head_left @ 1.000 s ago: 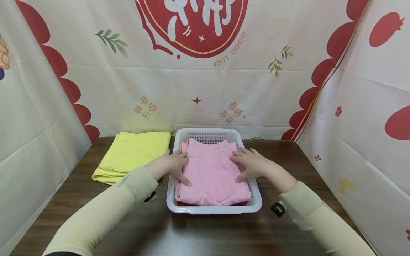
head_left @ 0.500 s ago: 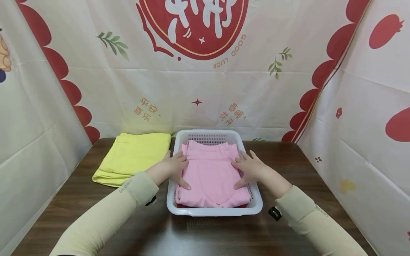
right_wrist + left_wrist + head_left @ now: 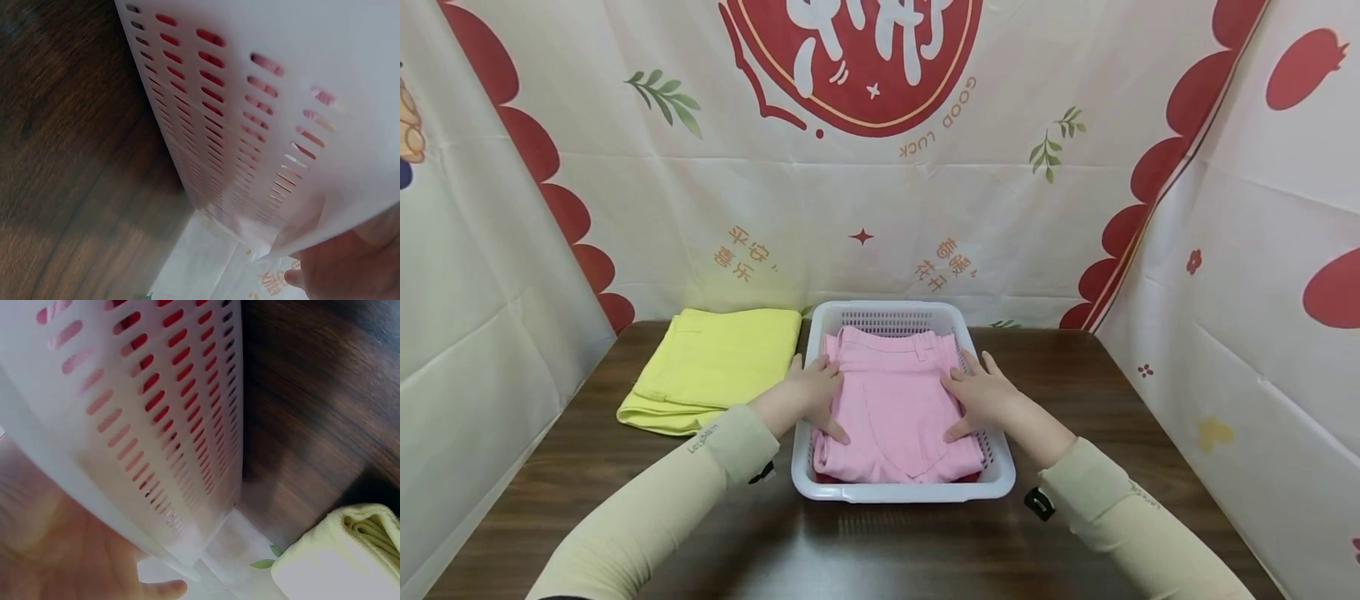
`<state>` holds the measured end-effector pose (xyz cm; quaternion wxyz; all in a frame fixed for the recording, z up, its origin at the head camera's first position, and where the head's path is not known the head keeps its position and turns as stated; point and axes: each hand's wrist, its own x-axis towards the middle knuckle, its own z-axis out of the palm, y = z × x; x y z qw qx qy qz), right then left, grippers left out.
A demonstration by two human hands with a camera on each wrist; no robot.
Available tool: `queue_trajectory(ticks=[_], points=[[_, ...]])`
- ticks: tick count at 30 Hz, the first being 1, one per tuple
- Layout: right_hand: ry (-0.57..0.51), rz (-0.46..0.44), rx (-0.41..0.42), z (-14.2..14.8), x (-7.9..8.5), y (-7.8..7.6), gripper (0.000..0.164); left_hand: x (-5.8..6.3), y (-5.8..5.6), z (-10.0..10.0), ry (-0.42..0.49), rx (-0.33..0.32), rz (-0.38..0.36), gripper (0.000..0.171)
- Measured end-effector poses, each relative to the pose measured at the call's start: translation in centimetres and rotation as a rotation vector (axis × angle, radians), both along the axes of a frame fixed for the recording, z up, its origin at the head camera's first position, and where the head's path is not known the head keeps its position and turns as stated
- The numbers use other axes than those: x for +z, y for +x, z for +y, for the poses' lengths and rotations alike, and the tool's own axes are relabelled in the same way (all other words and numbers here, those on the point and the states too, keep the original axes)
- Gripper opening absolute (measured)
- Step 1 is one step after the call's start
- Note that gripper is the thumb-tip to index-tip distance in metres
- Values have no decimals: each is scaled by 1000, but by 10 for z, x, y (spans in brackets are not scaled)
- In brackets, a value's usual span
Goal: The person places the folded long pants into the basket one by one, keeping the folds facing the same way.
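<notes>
Folded pink pants [image 3: 895, 400], waistband at the far end, lie in a white plastic basket [image 3: 904, 493] on top of a red folded cloth [image 3: 827, 478]. My left hand [image 3: 811, 393] reaches over the basket's left rim, fingers spread and thumb on the pink cloth. Over the right rim my right hand [image 3: 988, 398] lies in the same way, its fingertips at the pants' side edge. In the left wrist view, the hand [image 3: 69, 550] is above the basket's slotted wall [image 3: 150, 425]. Red and pink cloth shows through the slots in both wrist views.
Folded yellow pants [image 3: 722, 358] lie on the dark wooden table [image 3: 700, 533], left of the basket. A printed white cloth backdrop [image 3: 857, 200] hangs right behind the table, with more cloth at both sides.
My right hand has shifted slightly inward and toward me along the pants' right side, which now sits a little narrower. The left hand stays nearly in place.
</notes>
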<state>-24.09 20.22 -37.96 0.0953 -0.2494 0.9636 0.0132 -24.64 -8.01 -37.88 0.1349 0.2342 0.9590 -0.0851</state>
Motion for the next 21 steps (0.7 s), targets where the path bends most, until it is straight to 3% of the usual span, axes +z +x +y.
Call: queue_trajectory(ticks=[4, 11, 16, 21], points=[[-33, -12, -3, 3, -1, 1, 96, -1, 0, -4, 78, -14, -49, 111], [-78, -30, 12, 13, 0, 7, 96, 3, 7, -16, 224, -100, -126, 107], [-73, -84, 45, 12, 9, 21, 99, 10, 20, -14, 194, -99, -174, 112], [-29, -115, 79, 6, 13, 37, 103, 10, 29, -8, 111, -91, -124, 114]])
